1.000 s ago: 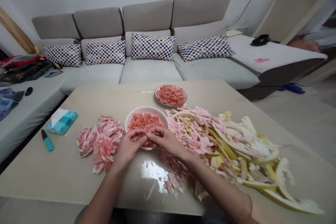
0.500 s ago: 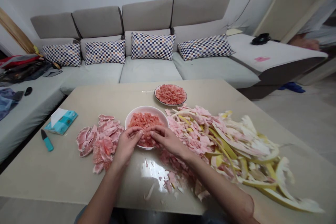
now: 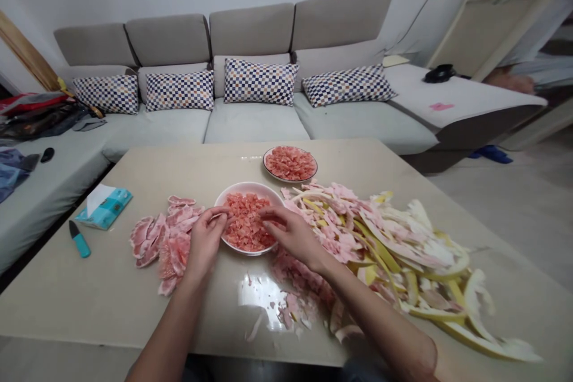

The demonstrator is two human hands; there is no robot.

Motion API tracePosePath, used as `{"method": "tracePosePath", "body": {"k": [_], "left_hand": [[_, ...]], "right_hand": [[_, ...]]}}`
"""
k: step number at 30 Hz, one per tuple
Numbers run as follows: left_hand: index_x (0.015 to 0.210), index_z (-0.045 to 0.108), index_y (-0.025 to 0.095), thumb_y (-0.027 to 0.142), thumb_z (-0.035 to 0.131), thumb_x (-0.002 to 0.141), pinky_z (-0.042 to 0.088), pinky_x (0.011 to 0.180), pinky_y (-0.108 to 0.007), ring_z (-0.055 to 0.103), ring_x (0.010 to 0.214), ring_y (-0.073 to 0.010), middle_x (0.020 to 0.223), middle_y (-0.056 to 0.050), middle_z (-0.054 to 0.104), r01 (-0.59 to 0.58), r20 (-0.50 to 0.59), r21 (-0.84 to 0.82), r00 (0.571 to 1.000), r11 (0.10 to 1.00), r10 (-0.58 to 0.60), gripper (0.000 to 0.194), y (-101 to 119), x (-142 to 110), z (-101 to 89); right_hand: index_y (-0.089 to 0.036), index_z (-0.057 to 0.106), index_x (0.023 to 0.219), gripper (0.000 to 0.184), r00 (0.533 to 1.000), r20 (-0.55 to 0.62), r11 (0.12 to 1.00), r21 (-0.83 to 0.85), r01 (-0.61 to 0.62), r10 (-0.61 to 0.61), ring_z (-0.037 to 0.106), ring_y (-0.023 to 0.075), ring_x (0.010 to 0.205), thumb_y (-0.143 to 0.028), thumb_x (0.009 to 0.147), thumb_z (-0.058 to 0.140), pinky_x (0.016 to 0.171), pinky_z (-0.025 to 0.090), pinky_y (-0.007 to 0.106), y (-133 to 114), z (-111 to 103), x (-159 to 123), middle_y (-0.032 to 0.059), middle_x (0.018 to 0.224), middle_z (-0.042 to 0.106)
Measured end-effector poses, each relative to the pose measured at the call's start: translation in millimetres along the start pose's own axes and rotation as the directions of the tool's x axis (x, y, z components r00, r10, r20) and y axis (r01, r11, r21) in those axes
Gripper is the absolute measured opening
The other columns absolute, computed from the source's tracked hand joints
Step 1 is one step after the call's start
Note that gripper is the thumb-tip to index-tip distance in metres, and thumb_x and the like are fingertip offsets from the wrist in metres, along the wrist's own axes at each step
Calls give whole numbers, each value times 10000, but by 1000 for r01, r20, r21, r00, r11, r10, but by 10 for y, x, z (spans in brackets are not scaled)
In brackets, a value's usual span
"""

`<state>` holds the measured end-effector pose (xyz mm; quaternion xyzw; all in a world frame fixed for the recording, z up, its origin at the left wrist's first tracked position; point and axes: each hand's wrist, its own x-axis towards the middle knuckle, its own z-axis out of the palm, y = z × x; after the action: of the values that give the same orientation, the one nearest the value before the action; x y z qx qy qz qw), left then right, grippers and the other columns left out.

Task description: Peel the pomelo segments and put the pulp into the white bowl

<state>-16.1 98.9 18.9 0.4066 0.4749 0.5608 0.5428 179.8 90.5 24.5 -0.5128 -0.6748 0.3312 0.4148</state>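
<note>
A white bowl (image 3: 249,185) full of pink pomelo flesh stands at the table's middle. My left hand (image 3: 203,242) is at the bowl's left rim with its fingers curled and pinched together. My right hand (image 3: 293,233) hovers over the bowl's right side, fingertips drawn together and pointing left. What either hand pinches is too small to make out. A heap of unpeeled pink pomelo segments (image 3: 154,236) lies just left of my left hand. A big pile of pink membrane and yellow-white peel (image 3: 394,239) lies to the right of my right hand.
A second plate (image 3: 289,180) of pink flesh stands behind the bowl. A blue tissue pack (image 3: 105,206) and a teal-handled knife (image 3: 79,239) lie at the table's left. Small scraps (image 3: 290,304) litter the near edge. A grey sofa (image 3: 255,119) with checked cushions runs behind.
My hands were joined over the bowl's near rim; they have moved apart, the left to the bowl's left rim and the right over its right side.
</note>
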Motion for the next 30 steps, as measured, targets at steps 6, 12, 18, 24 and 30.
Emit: {"method": "tracePosePath", "body": {"k": [6, 12, 18, 24, 30], "left_hand": [[945, 643, 164, 331, 668, 770, 548, 760, -311, 670, 779, -178, 827, -48, 688, -71, 28, 144, 997, 987, 67, 243, 34, -5, -77], [1016, 670, 201, 97, 446, 859, 492, 902, -402, 630, 971, -211, 1004, -83, 676, -423, 127, 514, 898, 747, 421, 292, -1, -213, -81], [1048, 619, 164, 96, 436, 866, 529, 828, -275, 637, 915, -165, 1020, -91, 680, -880, 600, 349, 475, 323, 644, 267, -64, -832, 228], [819, 594, 240, 185, 564, 838, 461, 966, -278, 651, 733, -103, 846, 33, 731, -978, 531, 207, 147, 41, 835, 66, -273, -1135, 436], [997, 592, 230, 221, 499, 879, 388, 1062, -353, 665, 809, -125, 836, 1, 731, -926, 351, 259, 354, 274, 867, 151, -91, -1160, 283]], "right_hand": [[-190, 675, 1044, 253, 997, 24, 966, -248, 79, -76, 660, 225, 849, -274, 889, 495, 807, 503, 372, 29, 0, -15, 83, 944, 721], [-179, 558, 1245, 373, 983, 18, 914, -365, 176, -182, 636, 248, 1001, -245, 888, 473, 895, 481, 401, 29, 40, -95, 117, 1116, 674], [-218, 593, 1179, 311, 991, 28, 940, -315, 130, -128, 678, 235, 822, -335, 914, 479, 769, 518, 363, -51, 88, -197, 86, 963, 714], [-214, 599, 1110, 260, 969, 227, 966, -211, 151, -102, 674, 218, 788, -340, 916, 480, 699, 534, 338, -238, 505, -218, 89, 936, 704], [-188, 578, 1061, 295, 871, 490, 913, -339, 228, -36, 615, 179, 726, -371, 831, 602, 682, 493, 311, -490, 1393, -208, 89, 1007, 645]]}}
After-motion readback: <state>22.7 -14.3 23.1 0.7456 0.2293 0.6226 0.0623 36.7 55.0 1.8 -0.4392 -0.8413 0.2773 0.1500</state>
